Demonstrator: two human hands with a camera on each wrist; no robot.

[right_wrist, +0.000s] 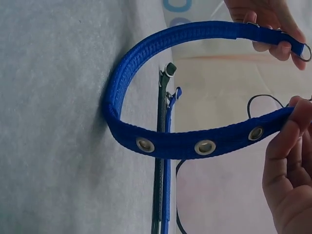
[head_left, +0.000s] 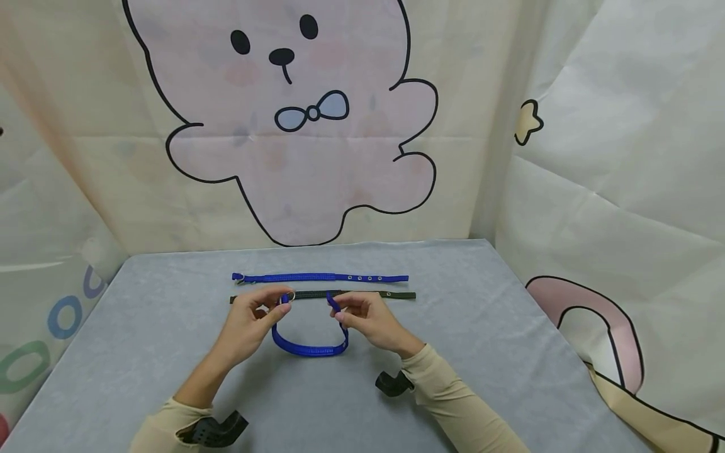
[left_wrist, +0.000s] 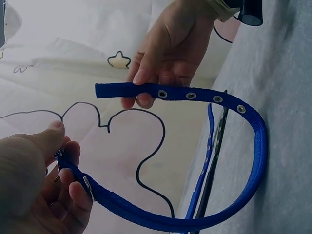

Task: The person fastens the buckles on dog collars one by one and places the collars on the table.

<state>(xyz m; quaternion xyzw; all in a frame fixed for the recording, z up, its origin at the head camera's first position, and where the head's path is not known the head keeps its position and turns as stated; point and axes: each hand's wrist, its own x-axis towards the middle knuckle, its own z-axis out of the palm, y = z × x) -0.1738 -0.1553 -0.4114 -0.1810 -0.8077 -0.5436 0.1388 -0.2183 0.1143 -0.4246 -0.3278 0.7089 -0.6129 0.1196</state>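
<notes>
A blue pet collar (head_left: 308, 350) bends into an open loop between my two hands, its padded middle low by the table. My left hand (head_left: 247, 322) pinches the buckle end, where a metal ring shows. With thumb and fingers, my right hand (head_left: 368, 318) pinches the strap near its plain tip. Several metal eyelets (left_wrist: 191, 96) line that strap in the left wrist view. The two ends are apart. In the right wrist view, the collar's padded band (right_wrist: 127, 68) curves close to the table surface.
Behind my hands, a second blue collar (head_left: 306, 277) lies straight across the grey-covered table (head_left: 170, 296). A dark green collar (head_left: 399, 295) lies in front of it, partly hidden by my hands. Printed curtains (head_left: 453, 226) stand at the back and sides.
</notes>
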